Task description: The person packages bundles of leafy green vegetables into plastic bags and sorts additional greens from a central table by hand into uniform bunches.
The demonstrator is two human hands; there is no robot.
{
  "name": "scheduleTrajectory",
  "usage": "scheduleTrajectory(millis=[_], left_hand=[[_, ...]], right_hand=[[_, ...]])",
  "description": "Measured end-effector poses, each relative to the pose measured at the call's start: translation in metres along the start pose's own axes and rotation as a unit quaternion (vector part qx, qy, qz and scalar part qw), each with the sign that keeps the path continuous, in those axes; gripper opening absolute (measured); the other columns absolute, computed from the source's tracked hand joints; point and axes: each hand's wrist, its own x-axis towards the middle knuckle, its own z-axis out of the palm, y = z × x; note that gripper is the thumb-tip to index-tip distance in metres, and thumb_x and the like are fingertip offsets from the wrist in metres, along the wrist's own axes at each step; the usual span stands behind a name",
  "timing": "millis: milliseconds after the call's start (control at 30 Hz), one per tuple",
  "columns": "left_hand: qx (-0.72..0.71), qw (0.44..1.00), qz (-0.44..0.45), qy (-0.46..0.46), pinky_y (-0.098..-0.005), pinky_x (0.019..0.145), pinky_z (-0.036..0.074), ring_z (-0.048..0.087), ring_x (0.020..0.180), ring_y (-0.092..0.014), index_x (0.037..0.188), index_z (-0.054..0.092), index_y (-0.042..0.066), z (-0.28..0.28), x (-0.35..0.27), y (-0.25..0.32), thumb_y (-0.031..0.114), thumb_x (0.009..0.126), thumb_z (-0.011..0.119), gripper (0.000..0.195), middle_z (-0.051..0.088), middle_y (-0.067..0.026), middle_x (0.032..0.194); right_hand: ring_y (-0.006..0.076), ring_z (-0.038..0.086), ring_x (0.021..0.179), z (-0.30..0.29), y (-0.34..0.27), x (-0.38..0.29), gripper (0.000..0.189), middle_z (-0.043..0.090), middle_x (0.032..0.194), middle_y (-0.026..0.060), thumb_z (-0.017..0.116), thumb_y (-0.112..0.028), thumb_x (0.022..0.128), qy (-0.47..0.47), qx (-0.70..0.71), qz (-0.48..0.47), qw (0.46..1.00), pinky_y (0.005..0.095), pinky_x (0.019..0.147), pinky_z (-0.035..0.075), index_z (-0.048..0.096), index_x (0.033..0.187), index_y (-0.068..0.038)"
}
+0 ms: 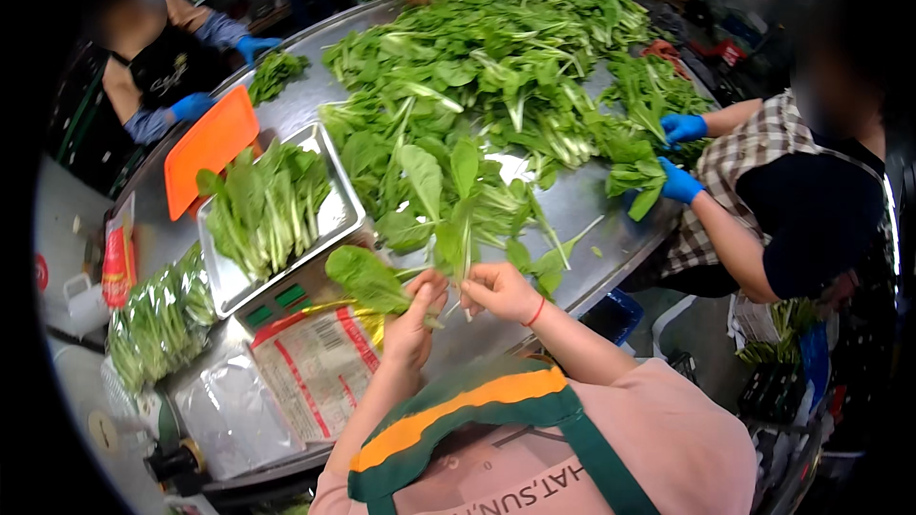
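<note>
My left hand (417, 315) grips a leafy green (365, 279) by its stalk, its broad leaf pointing up and to the left. Close beside it, my right hand (501, 291) pinches the pale stem of another leafy green (452, 239) between thumb and finger. Just beyond both hands lie loose greens (408, 182) on the metal table (608, 236). To the left, a steel tray (348, 218) on a weighing scale (279, 307) holds a bunch of greens (268, 207) with stalks lined up.
A large heap of greens (494, 50) covers the far table. An orange plastic lid or basket (211, 150) stands behind the tray. Bagged greens (161, 322), clear plastic bags (240, 408) and a printed packet (322, 365) lie at left. Co-workers in blue gloves (680, 179) handle greens around the table.
</note>
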Motion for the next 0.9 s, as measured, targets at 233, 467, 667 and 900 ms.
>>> scheduleTrajectory(millis=[233,467,667,900], left_hand=[[0.028,0.998,0.048,-0.005,-0.0308,0.076,0.044,0.056,0.086,-0.017,0.099,0.055,-0.002,-0.015,0.000,-0.004,0.012,0.080,0.066,0.026,0.059,-0.0093,0.094],[-0.018,0.999,-0.010,0.048,-0.0374,0.082,0.051,0.061,0.085,-0.023,0.103,0.052,-0.004,-0.014,-0.004,0.007,0.011,0.086,0.058,0.024,0.060,-0.0133,0.096],[0.014,0.999,-0.023,0.030,-0.0368,0.076,0.051,0.058,0.075,-0.017,0.105,0.052,0.000,-0.016,0.001,-0.008,0.010,0.087,0.055,0.021,0.059,-0.0083,0.092],[-0.028,0.996,0.022,0.081,-0.0260,0.059,0.042,0.041,0.053,-0.009,0.104,0.053,0.003,-0.024,-0.001,0.009,0.016,0.086,0.059,0.023,0.046,0.0019,0.069]], right_hand=[[0.0107,0.059,0.059,0.028,0.010,0.003,0.021,0.063,0.072,0.0047,0.051,-0.018,0.089,0.018,-0.010,0.052,0.998,0.0231,0.055,0.048,0.059,0.085,0.001],[0.0329,0.059,0.062,-0.021,0.003,0.020,0.030,0.062,0.074,0.0175,0.054,-0.033,0.082,0.075,-0.476,0.012,0.876,0.0379,0.061,0.048,0.065,0.078,-0.006],[0.0310,0.059,0.079,-0.111,0.012,0.071,0.015,0.062,0.078,0.0137,0.062,-0.018,0.075,0.311,-0.601,-0.131,0.725,0.0392,0.070,0.047,0.064,0.083,-0.006],[0.0273,0.058,0.069,-0.119,0.002,0.055,0.016,0.062,0.074,0.0114,0.064,-0.020,0.074,0.341,-0.482,-0.150,0.793,0.0356,0.063,0.048,0.065,0.082,-0.006]])
